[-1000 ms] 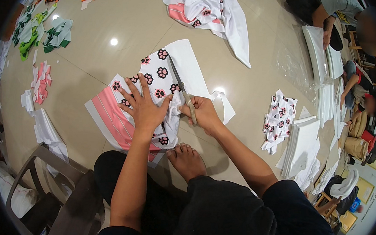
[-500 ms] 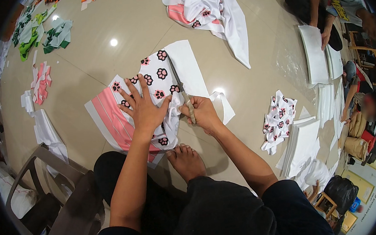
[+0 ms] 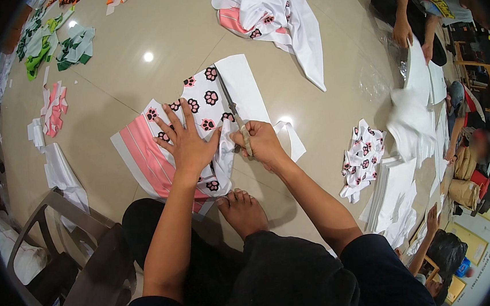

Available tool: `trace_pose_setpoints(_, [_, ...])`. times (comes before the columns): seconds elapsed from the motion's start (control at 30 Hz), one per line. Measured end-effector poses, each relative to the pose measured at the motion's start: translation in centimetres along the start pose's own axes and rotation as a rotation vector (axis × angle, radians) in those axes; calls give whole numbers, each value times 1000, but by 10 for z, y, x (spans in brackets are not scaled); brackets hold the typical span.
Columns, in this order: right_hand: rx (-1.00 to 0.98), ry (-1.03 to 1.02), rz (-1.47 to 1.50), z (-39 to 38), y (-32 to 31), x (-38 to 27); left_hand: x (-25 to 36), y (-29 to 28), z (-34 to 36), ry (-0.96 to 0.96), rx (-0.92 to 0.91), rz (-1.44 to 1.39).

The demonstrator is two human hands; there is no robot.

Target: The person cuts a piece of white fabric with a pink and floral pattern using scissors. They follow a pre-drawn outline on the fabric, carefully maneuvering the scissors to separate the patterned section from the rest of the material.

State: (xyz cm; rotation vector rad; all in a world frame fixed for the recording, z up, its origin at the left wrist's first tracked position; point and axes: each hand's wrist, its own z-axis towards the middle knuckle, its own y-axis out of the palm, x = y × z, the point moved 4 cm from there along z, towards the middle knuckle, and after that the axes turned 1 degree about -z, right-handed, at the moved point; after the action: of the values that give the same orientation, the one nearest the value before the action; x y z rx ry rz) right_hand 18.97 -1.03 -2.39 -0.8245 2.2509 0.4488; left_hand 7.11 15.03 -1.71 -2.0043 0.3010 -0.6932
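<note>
On the tiled floor lies a piece of white fabric printed with pink and black paws, with a pink striped band at its left. My left hand presses flat on it, fingers spread. Scissors with tape-wrapped handles are in my right hand, fingers wrapped round them. Their blades point away from me along the line between the paw print and a plain white margin. A fold of the fabric bunches up between my two hands. My bare foot rests just below the cloth.
Beyond lies a crumpled white and pink cloth. Paw-print pieces and stacked white sheets are at right, where a co-worker handles white sheets. Green scraps and pink scraps lie left, near a brown plastic chair.
The scissors have shifted very slightly, while my left hand stays in place. At right, the co-worker has lifted a white sheet, which is blurred in motion, and another person's arm has risen at lower right.
</note>
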Motion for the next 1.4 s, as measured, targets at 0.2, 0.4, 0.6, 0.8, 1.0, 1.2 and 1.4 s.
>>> trace_pose_setpoints(0.2, [2, -2, -9, 3, -1, 3, -1, 0, 0, 4, 9, 5])
trace_pose_setpoints(0.4, [-8, 7, -43, 4, -3, 5, -1, 1, -1, 13, 13, -7])
trace_pose_setpoints(0.6, [3, -4, -53, 5, 1, 0, -1, 2, 0, 16, 23, 9])
trace_pose_setpoints(0.8, [16, 1, 10, 9, 1, -3, -2, 3, 0, 18, 27, 11])
trace_pose_setpoints(1.0, [-5, -19, 26, 11, -3, -2, -1, 2, 0, 17, 22, 13])
trace_pose_setpoints(1.2, [6, 13, -17, 10, -4, -5, -2, 2, 0, 23, 40, 11])
trace_pose_setpoints(1.4, [13, -8, -44, 10, -4, -6, -2, 2, 0, 21, 33, -1])
